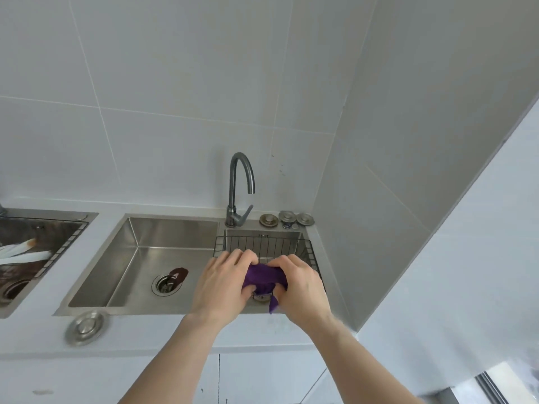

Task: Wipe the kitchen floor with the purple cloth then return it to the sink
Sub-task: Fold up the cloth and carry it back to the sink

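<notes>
Your left hand [223, 282] and right hand [297, 290] clench the bunched purple cloth [264, 277] over the steel sink [163, 233].

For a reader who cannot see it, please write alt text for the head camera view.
Two bare hands, left hand and right hand, squeeze a bunched purple cloth over the steel sink, in front of a wire basket. A grey faucet stands behind, by white wall tiles.

Pale countertop [163, 333], steel sink [175, 228] inset (round strainer lid [86, 327] beside it)
</notes>
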Motion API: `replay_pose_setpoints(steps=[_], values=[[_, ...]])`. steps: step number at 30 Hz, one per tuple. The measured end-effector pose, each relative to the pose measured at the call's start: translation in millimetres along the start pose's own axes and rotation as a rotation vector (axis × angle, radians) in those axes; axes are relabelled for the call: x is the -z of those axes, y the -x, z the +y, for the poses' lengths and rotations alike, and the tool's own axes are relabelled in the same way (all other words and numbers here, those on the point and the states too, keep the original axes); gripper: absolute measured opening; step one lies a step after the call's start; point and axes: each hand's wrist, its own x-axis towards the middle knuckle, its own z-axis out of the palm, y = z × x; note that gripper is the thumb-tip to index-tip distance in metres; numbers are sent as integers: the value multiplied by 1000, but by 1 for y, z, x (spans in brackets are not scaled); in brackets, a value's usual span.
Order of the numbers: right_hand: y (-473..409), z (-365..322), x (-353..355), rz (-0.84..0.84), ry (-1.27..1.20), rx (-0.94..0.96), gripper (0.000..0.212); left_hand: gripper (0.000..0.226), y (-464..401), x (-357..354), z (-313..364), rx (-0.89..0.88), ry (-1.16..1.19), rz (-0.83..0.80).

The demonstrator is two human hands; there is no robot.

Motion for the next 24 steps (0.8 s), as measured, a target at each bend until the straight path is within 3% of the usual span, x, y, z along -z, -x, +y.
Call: replay_pose_setpoints(steps=[8, 16, 24], values=[[-98, 78, -44, -61, -60, -75, 28, 36, -93, -73, -40, 80, -60, -78], [-184, 158, -96, -240, -51, -97, 15, 18, -173, -149, -77, 156, -91, -165], [-212, 209, -147, -370, 41, -79, 30, 8, -208, -213, -100, 237, -41, -259]])
